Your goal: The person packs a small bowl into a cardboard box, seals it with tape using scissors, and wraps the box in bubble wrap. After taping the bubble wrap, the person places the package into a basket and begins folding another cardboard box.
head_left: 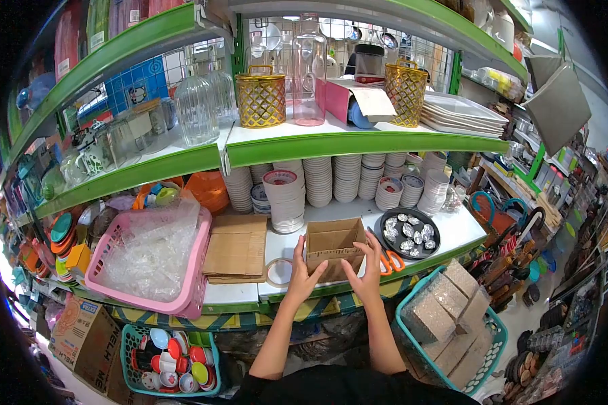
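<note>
A small brown cardboard box (334, 271) with an open top stands on the white shelf. My left hand (301, 275) presses against its left side and my right hand (364, 271) against its right, thumbs on the front. Close by my left hand lies a roll of tape (269, 273), seen as a pale ring. Orange-handled scissors (393, 262) rest just right of my right hand, their blades mostly out of sight. Behind them is a round black tray (432, 252) bearing several foil-wrapped pieces (407, 230). Flat cardboard sheets (235, 248) are stacked to the left.
A pink basket (194, 297) of bubble wrap (148, 256) stands left. Stacked bowls (285, 202) line the back, beneath a green-edged shelf (358, 143) with glassware and gold holders. Below are a teal basket (496, 344) of wrapped blocks and another teal basket (132, 374) of cups.
</note>
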### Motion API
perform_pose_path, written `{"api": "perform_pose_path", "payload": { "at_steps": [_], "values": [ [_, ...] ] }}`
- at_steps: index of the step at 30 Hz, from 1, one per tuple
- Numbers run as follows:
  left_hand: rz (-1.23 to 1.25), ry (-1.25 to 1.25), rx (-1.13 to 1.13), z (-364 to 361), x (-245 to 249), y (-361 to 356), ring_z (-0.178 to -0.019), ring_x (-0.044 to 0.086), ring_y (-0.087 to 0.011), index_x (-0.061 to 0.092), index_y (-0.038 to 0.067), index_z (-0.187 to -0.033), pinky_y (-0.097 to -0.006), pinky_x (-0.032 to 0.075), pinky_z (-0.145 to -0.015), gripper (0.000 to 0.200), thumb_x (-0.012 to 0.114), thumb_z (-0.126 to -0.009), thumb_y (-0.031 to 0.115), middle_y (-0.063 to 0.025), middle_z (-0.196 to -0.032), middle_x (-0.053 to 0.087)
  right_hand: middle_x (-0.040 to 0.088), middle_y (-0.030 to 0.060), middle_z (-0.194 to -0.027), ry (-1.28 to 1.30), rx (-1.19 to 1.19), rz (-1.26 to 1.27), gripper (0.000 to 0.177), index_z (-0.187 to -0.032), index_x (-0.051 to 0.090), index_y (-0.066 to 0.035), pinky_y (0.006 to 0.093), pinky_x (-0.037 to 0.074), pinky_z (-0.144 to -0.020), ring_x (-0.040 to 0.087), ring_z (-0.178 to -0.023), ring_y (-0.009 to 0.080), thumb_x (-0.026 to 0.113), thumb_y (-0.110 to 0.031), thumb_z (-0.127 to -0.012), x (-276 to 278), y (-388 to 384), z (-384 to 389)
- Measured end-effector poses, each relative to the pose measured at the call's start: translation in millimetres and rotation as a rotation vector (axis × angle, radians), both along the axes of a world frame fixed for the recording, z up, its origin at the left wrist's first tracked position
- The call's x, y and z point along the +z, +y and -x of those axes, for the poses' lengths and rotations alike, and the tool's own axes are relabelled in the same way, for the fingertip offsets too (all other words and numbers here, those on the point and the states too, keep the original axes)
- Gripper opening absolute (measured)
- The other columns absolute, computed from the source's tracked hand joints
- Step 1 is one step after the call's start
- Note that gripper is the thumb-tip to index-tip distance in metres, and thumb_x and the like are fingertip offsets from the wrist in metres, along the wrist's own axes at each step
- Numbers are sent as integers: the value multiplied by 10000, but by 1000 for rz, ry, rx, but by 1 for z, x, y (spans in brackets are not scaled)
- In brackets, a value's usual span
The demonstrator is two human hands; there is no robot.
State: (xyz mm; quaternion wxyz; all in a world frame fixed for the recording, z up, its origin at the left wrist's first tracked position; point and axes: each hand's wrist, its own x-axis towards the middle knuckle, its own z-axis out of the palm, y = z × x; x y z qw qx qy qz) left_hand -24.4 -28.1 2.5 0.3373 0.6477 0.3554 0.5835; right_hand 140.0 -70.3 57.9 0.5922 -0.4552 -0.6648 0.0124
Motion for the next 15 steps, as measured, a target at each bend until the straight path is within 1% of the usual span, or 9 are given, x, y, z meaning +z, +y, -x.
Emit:
{"api": "perform_pose_path", "payload": {
  "at_steps": [2, 4, 6, 7, 9, 11, 13, 14, 15],
  "values": [
    [-2, -8, -15, 0, -1, 2, -1367, 244, -325, 134, 5, -1463, -394, 212, -1116, 853, 655, -866, 320, -215, -1477, 211, 388, 192, -1357, 7, 20, -13, 424, -1136, 531, -65, 443, 377, -999, 424, -1229, 374, 724, -119, -763, -1, 0, 1],
    [-2, -16, -31, 0, 5, 0, -1368, 242, -332, 157, 29, -1468, -400, 211, -1116, 839, 658, -862, 320, -212, -1476, 215, 453, 180, -1308, 29, 29, -19, 411, -1121, 525, -44, 434, 379, -996, 450, -1215, 366, 718, -100, -763, -4, -1, 1],
    [-121, 154, 74, 2, 11, -3, -1364, 250, -349, 278, 94, -1445, -419, 220, -1109, 745, 667, -850, 317, -207, -1470, 226, 480, 172, -1283, 44, 41, -28, 408, -1120, 525, -40, 430, 380, -995, 458, -1213, 360, 715, -92, -764, -10, 1, 1],
    [-120, 156, 71, 2, 10, -2, -1364, 250, -349, 278, 94, -1445, -419, 220, -1109, 745, 667, -850, 317, -207, -1470, 226, 507, 163, -1258, 58, 56, -39, 404, -1119, 524, -35, 426, 381, -993, 466, -1210, 355, 713, -84, -765, -12, 2, 1],
    [-145, 175, 92, 3, 9, 0, -1359, 260, -358, 396, 126, -1378, -432, 234, -1098, 622, 667, -848, 308, -207, -1462, 237, 520, 159, -1245, 53, 60, -34, 400, -1126, 524, -31, 422, 380, -994, 466, -1215, 350, 704, -79, -772, -12, 0, 0],
    [-141, 181, 91, 4, 7, 1, -1357, 264, -356, 425, 121, -1346, -432, 240, -1093, 586, 670, -846, 304, -207, -1464, 235, 532, 154, -1231, 46, 65, -29, 396, -1132, 524, -27, 419, 380, -994, 467, -1219, 345, 695, -75, -778, -11, 0, -1],
    [-137, 186, 90, 4, 9, 1, -1356, 268, -354, 455, 116, -1314, -432, 247, -1088, 549, 672, -844, 299, -208, -1465, 233, 524, 166, -1237, 18, 68, 3, 412, -1188, 518, -23, 410, 379, -991, 474, -1201, 343, 662, -74, -806, -12, 1, -4],
    [-126, 181, 92, 4, 10, -1, -1357, 266, -353, 462, 116, -1304, -435, 244, -1088, 523, 652, -858, 310, -208, -1463, 237, 524, 166, -1237, 18, 66, 3, 412, -1188, 518, -23, 410, 379, -991, 474, -1201, 343, 662, -74, -806, -13, 1, -5],
    [-116, 176, 94, 4, 11, -2, -1359, 263, -353, 469, 115, -1294, -437, 241, -1088, 498, 632, -872, 322, -209, -1461, 240, 518, 169, -1239, 31, 62, 14, 434, -1225, 507, -25, 408, 380, -986, 480, -1183, 343, 647, -78, -818, -14, 3, -5]
  ]
}}
